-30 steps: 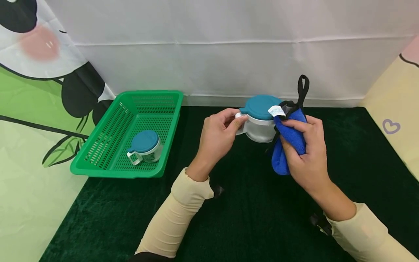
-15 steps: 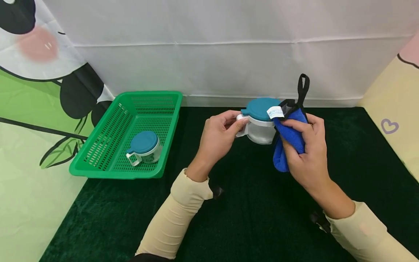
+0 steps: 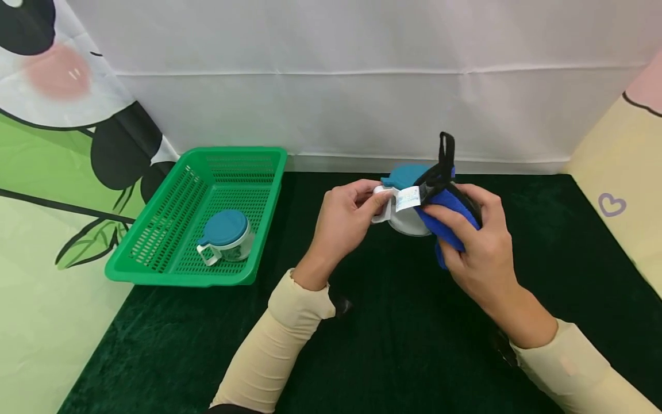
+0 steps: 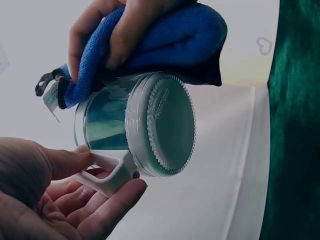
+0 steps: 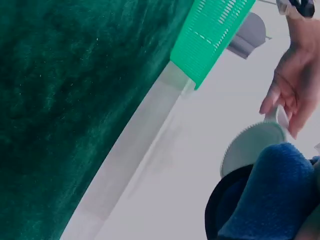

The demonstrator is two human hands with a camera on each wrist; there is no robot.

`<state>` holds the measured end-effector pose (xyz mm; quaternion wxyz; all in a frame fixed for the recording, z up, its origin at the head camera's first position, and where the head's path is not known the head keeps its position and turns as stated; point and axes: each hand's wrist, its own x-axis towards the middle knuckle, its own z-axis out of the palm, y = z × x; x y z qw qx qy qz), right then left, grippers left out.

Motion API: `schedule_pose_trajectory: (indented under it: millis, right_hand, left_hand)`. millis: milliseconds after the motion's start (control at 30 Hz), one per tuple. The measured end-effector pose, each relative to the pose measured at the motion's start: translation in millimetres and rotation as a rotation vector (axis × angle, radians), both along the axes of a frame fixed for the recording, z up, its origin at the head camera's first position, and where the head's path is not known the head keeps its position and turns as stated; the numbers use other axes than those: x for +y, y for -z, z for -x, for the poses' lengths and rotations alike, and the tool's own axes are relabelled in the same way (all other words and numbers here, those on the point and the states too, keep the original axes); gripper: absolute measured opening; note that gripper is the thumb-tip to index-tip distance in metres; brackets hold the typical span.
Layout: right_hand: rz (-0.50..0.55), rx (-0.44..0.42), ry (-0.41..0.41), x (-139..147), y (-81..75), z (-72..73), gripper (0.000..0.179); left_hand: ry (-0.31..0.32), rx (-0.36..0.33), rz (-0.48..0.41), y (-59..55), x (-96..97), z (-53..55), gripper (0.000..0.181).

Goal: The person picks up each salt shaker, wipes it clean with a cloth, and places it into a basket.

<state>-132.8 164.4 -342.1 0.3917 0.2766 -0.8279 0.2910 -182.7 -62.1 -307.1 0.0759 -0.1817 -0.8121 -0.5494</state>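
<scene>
Right of centre in the head view, I have a jar [image 3: 410, 225] held up off the counter [image 3: 403, 328]; the left wrist view shows its whole round base. My left grip [image 3: 346, 218] is drawn down to a pinch, thumb and fingers on the white handle [image 3: 383, 214]. My right grip [image 3: 485, 247] is curled round a bunched blue cloth [image 3: 449, 208], which lies against the jar's right side as framed and hides part of the blue lid [image 3: 405, 174].

My main worry is that pinch: the handle alone seems to carry the jar, so a hard push from the cloth could twist it in my fingers and drop it. The cloth might also catch the lid's edge and lift it; I cannot tell how firmly it sits. The white tag [image 3: 408, 198] hangs across the handle from this angle and could get trapped under my left thumb, though I cannot tell whether they touch.

Counting up, I see two jars, the other [image 3: 238, 248] upright inside the basket [image 3: 176, 281] at left of frame, well apart from my hands. That makes two lids, two handles, one basket, one cloth with one black loop [image 3: 446, 150] and one tag.
</scene>
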Motion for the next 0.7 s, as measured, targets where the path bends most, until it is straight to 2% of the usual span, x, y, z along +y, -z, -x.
schedule_pose_trajectory:
  millis: [100,233,333,500,600,700]
  right_hand:
    - [-0.110,0.038,-0.017,-4,3.7,-2.9,0.031]
    - [-0.233,0.020,-0.046,-2,13.7,-7.2,0.038]
    - [-0.239,0.007,-0.029,0,11.4,-5.7,0.038]
    - [-0.185,0.055,-0.004,-3,0.1,-0.9,0.033]
    - [-0.229,0.052,-0.037,-5,6.0,-2.6,0.032]
    - [-0.305,-0.013,-0.071,-3,18.2,-5.7,0.038]
  left_hand:
    - [-0.021,0.017,-0.012,0.1,-2.2,1.6,0.027]
    - [-0.051,0.018,-0.016,-0.8,-6.1,3.2,0.026]
    - [-0.038,-0.001,-0.013,-0.2,-6.2,2.8,0.027]
    - [-0.004,-0.022,-0.025,1.3,-3.1,2.1,0.029]
    - [-0.017,-0.015,-0.041,1.0,-3.8,3.0,0.029]
    - [-0.032,-0.016,-0.038,0.7,-6.4,3.5,0.029]
